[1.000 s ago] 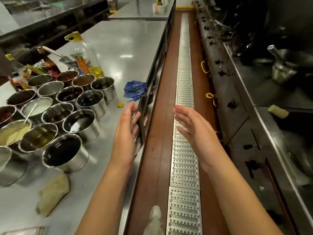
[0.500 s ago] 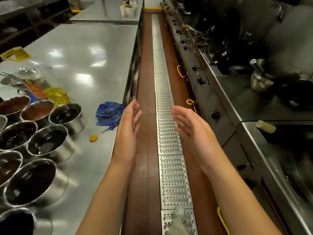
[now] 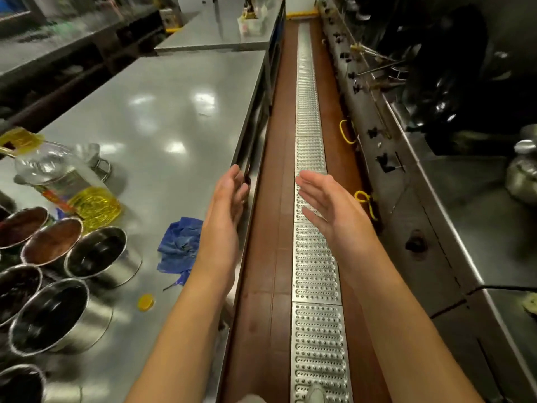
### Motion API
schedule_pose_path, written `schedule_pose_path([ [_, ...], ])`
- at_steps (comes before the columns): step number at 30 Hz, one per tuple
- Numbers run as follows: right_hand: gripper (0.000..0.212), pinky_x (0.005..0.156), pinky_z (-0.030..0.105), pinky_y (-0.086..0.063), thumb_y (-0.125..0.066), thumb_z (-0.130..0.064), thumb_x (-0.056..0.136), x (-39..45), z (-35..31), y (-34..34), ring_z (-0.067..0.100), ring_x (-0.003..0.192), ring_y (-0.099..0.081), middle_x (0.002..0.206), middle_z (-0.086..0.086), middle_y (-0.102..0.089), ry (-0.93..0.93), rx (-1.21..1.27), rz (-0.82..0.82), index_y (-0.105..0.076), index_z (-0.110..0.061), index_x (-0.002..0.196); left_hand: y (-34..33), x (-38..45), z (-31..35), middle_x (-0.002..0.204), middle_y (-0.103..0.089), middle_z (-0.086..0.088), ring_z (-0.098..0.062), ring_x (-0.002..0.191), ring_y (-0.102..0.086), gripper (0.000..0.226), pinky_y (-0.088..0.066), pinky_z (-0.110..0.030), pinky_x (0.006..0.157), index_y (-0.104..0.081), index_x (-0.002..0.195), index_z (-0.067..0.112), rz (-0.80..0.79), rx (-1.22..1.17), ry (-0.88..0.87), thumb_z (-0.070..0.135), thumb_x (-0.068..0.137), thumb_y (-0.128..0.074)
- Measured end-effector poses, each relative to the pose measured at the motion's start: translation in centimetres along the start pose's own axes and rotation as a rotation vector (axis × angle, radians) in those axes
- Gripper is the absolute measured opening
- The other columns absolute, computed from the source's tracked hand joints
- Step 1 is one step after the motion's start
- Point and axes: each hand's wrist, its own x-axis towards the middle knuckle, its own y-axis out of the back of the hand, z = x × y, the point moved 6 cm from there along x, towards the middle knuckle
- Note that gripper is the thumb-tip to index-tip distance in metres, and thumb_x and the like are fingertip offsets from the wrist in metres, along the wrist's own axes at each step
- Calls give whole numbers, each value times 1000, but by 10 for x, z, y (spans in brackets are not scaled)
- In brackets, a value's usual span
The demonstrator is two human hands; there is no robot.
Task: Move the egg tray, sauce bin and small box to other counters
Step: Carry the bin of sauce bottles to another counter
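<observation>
My left hand [image 3: 226, 205] is held out over the right edge of the long steel counter [image 3: 162, 112], fingers straight, holding nothing. My right hand [image 3: 328, 205] hovers over the floor aisle, palm turned inward, fingers straight and empty. The two palms face each other about a hand's width apart. No egg tray or small box is in view here. A small white container [image 3: 251, 23] with items stands on the far counter [image 3: 220, 33]; what it is I cannot tell.
Several round steel sauce pots [image 3: 97, 253] crowd the counter's near left, with an oil bottle [image 3: 64, 181], a blue cloth [image 3: 180, 245] and a yellow cap [image 3: 145, 301]. A metal drain grate [image 3: 315, 271] runs down the brown floor aisle. A stove line [image 3: 436, 199] stands to the right.
The view has moved forward along the aisle; the sauce pots and blue cloth have slid down and left. Both hands keep the same open, facing pose.
</observation>
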Motion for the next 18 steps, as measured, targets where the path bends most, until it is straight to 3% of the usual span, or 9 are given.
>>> schedule_pose_path([
  [3, 37, 116, 40, -39, -39, -39, 106, 41, 8, -6, 4, 127, -56, 134, -10, -64, -52, 1, -52, -60, -27, 133, 4, 32, -6, 137, -58, 14, 2, 124, -57, 37, -40, -26, 110, -54, 135, 33, 74, -4, 23, 41, 105, -34],
  [8, 38, 117, 40, -38, -38, -42, 105, 112, 16, -16, 3, 128, -56, 134, -10, -65, -75, 3, -97, -60, -28, 133, 13, 95, -18, 142, -56, 16, 1, 130, -52, 52, -38, -21, 104, -52, 133, 39, 113, 54, 31, 60, 88, -37],
  [14, 36, 117, 40, -38, -41, -44, 104, 206, 8, -37, 0, 126, -56, 130, -15, -67, -48, -72, -92, -62, -32, 131, 23, 192, -27, 147, -52, 12, 0, 131, -51, 64, -36, -24, 111, -47, 144, 31, 107, 24, 16, 67, 93, -33],
  [18, 35, 116, 36, -39, -41, -41, 105, 263, -19, -46, -1, 124, -58, 130, -14, -67, -4, -113, -50, -62, -32, 131, 12, 264, -23, 149, -50, 10, 0, 132, -49, 55, -35, -21, 110, -44, 146, 29, 51, -21, 33, 55, 102, -21],
])
